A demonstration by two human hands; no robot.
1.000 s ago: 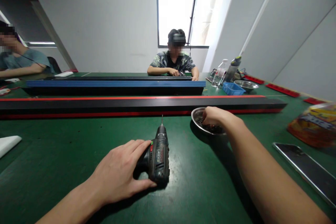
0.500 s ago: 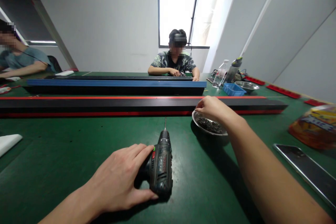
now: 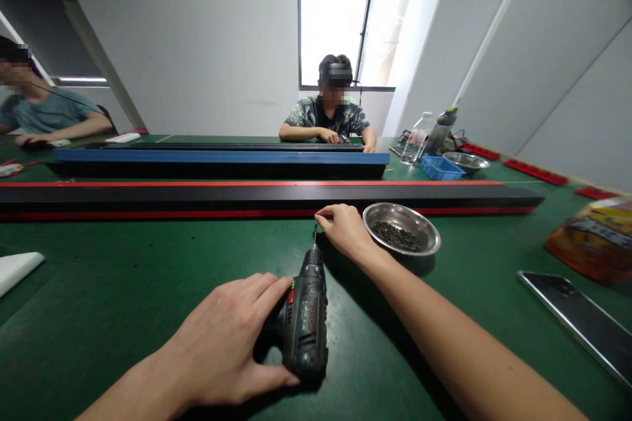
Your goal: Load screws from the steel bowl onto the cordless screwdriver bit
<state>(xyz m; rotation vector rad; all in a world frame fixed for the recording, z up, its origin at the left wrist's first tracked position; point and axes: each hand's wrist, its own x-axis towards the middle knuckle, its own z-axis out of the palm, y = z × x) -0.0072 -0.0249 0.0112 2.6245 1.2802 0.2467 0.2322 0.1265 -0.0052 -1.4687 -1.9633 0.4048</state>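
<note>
My left hand is closed around the side and rear of a black cordless drill, whose bit points away from me. My right hand pinches what looks like a small screw, mostly hidden by the fingertips, right at the tip of the drill bit. Just right of that hand stands a round metal bowl, with a heap of small dark screws in its bottom.
A long black and red bar crosses the green table, with a blue-topped bar behind it. To the right are a phone, an orange bag and a blue basket. A co-worker sits opposite.
My right hand has left the metal bowl and moved left to the tip of the drill bit, pinching the small screw. My left hand stays on the drill.
</note>
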